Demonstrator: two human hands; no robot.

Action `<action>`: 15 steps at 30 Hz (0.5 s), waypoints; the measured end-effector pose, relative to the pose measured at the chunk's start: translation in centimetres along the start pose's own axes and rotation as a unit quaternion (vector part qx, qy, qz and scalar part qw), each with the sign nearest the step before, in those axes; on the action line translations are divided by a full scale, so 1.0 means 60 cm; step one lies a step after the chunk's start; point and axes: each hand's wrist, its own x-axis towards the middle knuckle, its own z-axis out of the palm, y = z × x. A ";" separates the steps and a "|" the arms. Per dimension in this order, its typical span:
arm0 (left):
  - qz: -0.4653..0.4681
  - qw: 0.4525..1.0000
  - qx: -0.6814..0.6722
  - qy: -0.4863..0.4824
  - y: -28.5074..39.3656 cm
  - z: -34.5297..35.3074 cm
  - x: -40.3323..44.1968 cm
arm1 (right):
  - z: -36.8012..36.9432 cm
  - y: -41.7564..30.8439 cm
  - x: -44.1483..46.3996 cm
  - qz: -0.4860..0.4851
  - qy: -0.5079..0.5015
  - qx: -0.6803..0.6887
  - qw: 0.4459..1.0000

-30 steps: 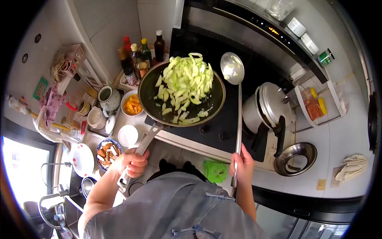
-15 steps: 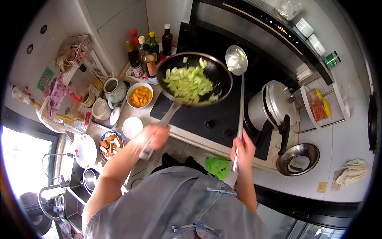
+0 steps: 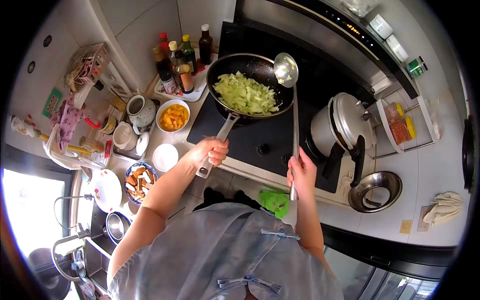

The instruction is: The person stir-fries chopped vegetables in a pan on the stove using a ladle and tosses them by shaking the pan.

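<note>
My left hand [image 3: 211, 151] is wrapped round the grey handle of a dark frying pan [image 3: 233, 61] on the left of the stove [image 3: 240, 142]. Chopped pale-green vegetable [image 3: 245, 92] lies heaped in the pan. My right hand [image 3: 302, 174] grips the long handle of a metal ladle [image 3: 286, 70]. The ladle's bowl is raised at the pan's right rim, with a few green bits in it. Whether the bowl touches the rim I cannot tell.
A pressure cooker [image 3: 336, 125] stands right of the pan, beside a steel bowl [image 3: 356, 200]. To the left are a bowl of orange pieces [image 3: 173, 117], a white bowl [image 3: 165, 157], a bowl of brown-and-white chunks [image 3: 140, 182] and sauce bottles [image 3: 184, 75].
The pan has moved slightly right and away from me, and its vegetable pieces have settled into a flatter heap. The ladle has shifted left, closer to the pan.
</note>
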 end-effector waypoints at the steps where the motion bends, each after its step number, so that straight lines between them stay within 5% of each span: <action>1: 0.001 1.000 0.007 0.003 0.005 0.000 0.004 | 0.004 -0.001 0.012 0.000 -0.002 -0.001 1.000; 15: 0.017 0.998 0.043 0.033 -0.030 -0.048 0.016 | 0.025 0.048 0.096 0.108 -0.002 -0.065 0.992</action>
